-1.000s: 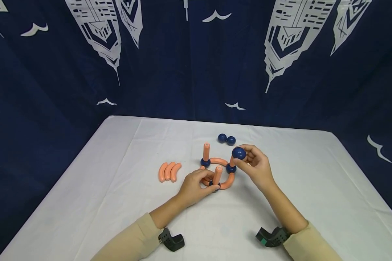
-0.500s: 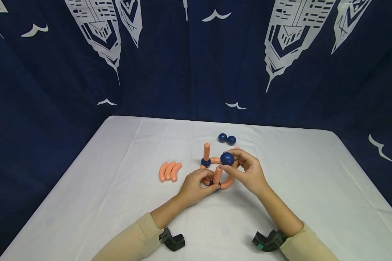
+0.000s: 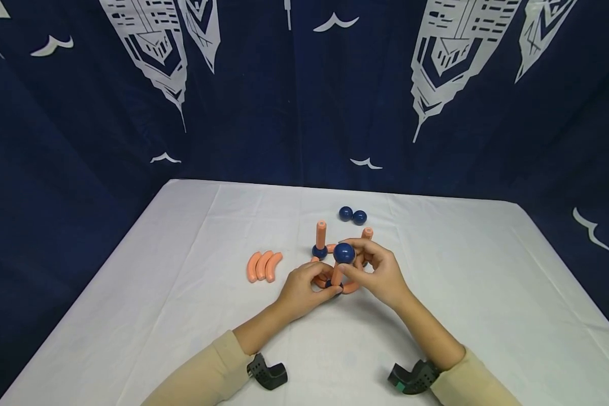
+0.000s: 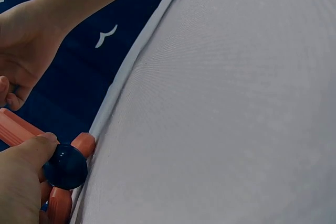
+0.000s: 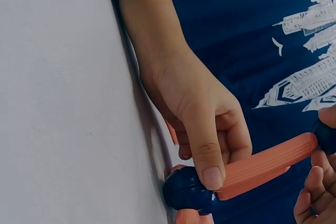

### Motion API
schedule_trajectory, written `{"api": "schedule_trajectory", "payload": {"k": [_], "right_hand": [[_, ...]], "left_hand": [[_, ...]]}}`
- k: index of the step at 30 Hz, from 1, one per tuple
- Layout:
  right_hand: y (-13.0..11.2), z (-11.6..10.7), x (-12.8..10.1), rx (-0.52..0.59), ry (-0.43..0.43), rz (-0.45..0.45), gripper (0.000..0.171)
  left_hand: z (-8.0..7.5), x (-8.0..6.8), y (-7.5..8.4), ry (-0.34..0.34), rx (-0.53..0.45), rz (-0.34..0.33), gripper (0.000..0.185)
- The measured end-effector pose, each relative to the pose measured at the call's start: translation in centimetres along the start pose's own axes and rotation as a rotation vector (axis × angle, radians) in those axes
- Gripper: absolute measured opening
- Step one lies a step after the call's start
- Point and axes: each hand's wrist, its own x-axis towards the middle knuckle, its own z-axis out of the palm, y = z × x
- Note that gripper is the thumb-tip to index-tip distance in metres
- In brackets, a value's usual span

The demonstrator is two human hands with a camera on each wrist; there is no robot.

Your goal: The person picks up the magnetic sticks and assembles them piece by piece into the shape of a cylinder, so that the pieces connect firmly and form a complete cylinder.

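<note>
since earlier, right hand [image 3: 380, 276] brought its pinched navy ball [image 3: 344, 253] onto the upright orange rod [image 3: 337, 275]; left hand [image 3: 301, 290] pinches the base joint [image 5: 189, 190]; press straight down.

Left hand [image 3: 304, 290] and right hand [image 3: 378, 276], both gripping

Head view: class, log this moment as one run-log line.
left hand: holds ring base | right hand: sets blue ball on upright peg | spare curved pieces: on table
</note>
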Motion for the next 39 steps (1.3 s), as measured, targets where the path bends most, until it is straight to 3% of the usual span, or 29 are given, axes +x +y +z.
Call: {"api": "schedule_trajectory", "payload": {"k": [8, 17, 21, 25, 27, 30, 36, 39], "right_hand": [[0.2, -0.1, 0.1, 0.023, -0.027, -0.022, 0.038], [1.5, -2.5, 0.7, 0.126, 0.015, -0.163, 0.04], [2.7, -3.4, 0.5, 0.146, 0.111, -0.106, 0.031], [4.1, -3.8, 0.0, 0.098, 0.265, -0.013, 0.022], [4.7, -3.9, -0.2, 0.064, 0.297, 0.032, 0.021], [4.8, -3.8, -0.5, -0.02, 0.26, 0.095, 0.025], [4.4, -3.4, -0.8, -0.264, 0.049, 0.284, 0.042], [4.8, -3.3, -0.9, -0.313, -0.024, 0.344, 0.043]], "left_hand": [[0.0, -0.1, 0.0, 0.008, 0.003, 0.01, 0.025], [-0.1, 0.0, 0.1, 0.002, 0.011, -0.02, 0.028], [-0.1, 0.0, 0.1, 0.006, 0.018, -0.015, 0.027], [0.0, 0.0, 0.1, 0.003, 0.019, -0.018, 0.026], [0.0, 0.0, 0.1, -0.001, 0.017, -0.027, 0.027], [0.0, 0.0, 0.2, -0.005, 0.019, -0.024, 0.027], [0.0, 0.1, 0.2, -0.001, 0.025, -0.011, 0.026], [0.0, 0.1, 0.2, 0.0, 0.026, -0.011, 0.026]]}}
